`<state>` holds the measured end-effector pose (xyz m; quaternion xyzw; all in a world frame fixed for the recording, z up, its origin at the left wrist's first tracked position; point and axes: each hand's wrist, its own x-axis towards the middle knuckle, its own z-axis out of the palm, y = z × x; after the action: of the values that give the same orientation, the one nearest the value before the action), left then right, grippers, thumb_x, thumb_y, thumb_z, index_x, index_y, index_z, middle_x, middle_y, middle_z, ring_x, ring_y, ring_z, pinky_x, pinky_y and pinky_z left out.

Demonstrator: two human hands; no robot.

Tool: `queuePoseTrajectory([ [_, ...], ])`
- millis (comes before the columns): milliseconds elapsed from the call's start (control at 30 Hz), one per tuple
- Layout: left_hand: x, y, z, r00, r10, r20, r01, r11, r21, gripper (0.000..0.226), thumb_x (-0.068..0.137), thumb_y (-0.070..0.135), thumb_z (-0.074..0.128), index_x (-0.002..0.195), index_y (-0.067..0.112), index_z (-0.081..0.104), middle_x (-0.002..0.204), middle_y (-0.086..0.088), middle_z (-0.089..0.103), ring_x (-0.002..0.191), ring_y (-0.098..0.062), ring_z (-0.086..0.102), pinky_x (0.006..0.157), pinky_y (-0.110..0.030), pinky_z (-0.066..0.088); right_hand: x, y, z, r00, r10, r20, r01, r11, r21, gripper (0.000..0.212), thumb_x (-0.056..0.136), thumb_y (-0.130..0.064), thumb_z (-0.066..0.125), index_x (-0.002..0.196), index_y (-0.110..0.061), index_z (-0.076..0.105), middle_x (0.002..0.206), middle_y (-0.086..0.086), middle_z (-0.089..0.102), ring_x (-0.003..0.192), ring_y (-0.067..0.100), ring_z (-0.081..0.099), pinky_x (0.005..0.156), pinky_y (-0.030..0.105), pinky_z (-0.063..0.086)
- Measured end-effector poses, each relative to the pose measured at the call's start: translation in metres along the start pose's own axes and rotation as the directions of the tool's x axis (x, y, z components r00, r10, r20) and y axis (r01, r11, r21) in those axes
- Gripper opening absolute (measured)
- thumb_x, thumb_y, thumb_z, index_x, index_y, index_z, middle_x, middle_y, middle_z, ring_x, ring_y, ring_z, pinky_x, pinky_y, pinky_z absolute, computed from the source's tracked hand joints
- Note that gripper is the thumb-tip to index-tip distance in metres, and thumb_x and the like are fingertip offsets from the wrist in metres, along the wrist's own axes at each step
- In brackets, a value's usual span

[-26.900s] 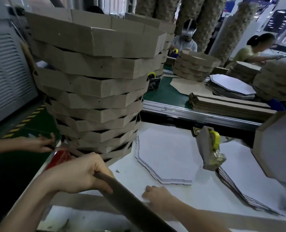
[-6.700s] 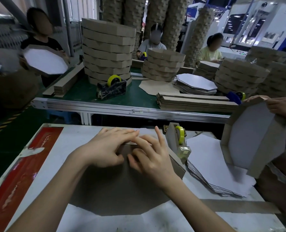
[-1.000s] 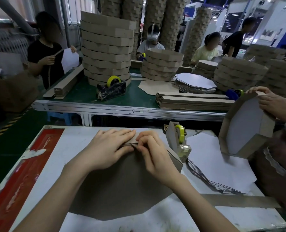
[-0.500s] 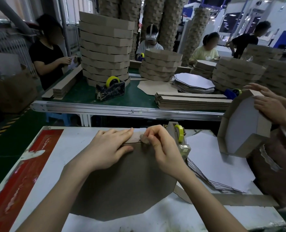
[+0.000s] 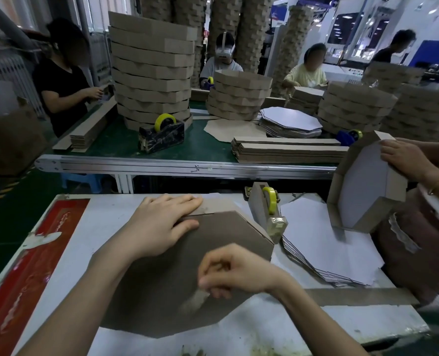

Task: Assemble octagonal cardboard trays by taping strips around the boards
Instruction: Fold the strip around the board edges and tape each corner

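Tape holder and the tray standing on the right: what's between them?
In the head view, a fanned pile of white boards lies between the tape holder and the tray.

Right hand (image 5: 235,272) has pulled back from the board (image 5: 162,291) edge (blurred, curled).

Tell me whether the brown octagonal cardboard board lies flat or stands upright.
Lying flat: the brown octagonal cardboard board rests on the white table, left hand on top.
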<state>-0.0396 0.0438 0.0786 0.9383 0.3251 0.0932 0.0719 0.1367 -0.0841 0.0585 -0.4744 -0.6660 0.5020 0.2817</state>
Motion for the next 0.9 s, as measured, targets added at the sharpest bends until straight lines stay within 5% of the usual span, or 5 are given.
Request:
queuePoseTrajectory([
  [133,-0.003,0.0,-0.001,0.999,0.045,-0.013,-0.045,0.999,-0.026,0.048,0.099,0.052,0.033,0.138,0.064,0.006,0.155,0.018,0.028,0.138,-0.011,0.03,0.105,-0.036,0.026,0.012,0.009,0.015,0.996,0.086,0.037,-0.087,0.996,0.02,0.013,0.095,0.001,0.059,0.087,-0.008,0.059,0.065,-0.004,0.066,0.056,0.006,0.063,0.064,0.025,0.054],
  [267,-0.004,0.001,0.001,0.997,0.057,-0.044,-0.058,0.998,-0.028,0.045,0.099,0.053,0.033,0.128,0.072,0.005,0.153,0.019,0.031,0.137,-0.012,0.032,0.102,-0.035,0.027,0.003,-0.018,-0.015,0.968,-0.148,-0.204,0.197,0.95,0.244,0.02,0.093,0.003,0.057,0.087,-0.014,0.066,0.063,-0.002,0.07,0.05,0.01,0.066,0.053,0.019,0.053],
  [400,-0.007,0.001,0.005,0.996,0.059,-0.072,-0.063,0.997,-0.046,0.044,0.099,0.054,0.033,0.134,0.071,0.013,0.151,0.021,0.032,0.136,-0.009,0.031,0.099,-0.032,0.025,0.0,-0.028,-0.069,0.683,-0.17,-0.71,0.35,0.93,0.113,0.013,0.096,-0.01,0.061,0.086,-0.019,0.065,0.05,0.003,0.058,0.036,0.015,0.052,0.04,0.019,0.043],
  [533,-0.009,0.001,0.007,0.994,0.068,-0.088,-0.071,0.997,-0.031,0.046,0.098,0.055,0.032,0.124,0.076,0.0,0.154,0.02,0.028,0.135,-0.008,0.029,0.101,-0.033,0.025,0.016,-0.006,-0.101,0.64,-0.054,-0.767,0.033,0.999,-0.043,0.012,0.09,0.002,0.067,0.082,-0.006,0.068,0.067,0.005,0.07,0.064,0.018,0.068,0.067,0.031,0.057],
  [900,-0.012,0.005,0.007,0.989,0.069,-0.13,-0.074,0.997,-0.036,0.047,0.099,0.053,0.034,0.134,0.069,0.007,0.152,0.019,0.032,0.131,-0.008,0.032,0.099,-0.033,0.026,0.051,0.017,-0.109,0.757,0.061,-0.651,-0.39,0.842,-0.374,0.019,0.085,0.002,0.066,0.084,-0.01,0.08,0.07,-0.006,0.069,0.052,-0.007,0.061,0.051,0.001,0.04],
])
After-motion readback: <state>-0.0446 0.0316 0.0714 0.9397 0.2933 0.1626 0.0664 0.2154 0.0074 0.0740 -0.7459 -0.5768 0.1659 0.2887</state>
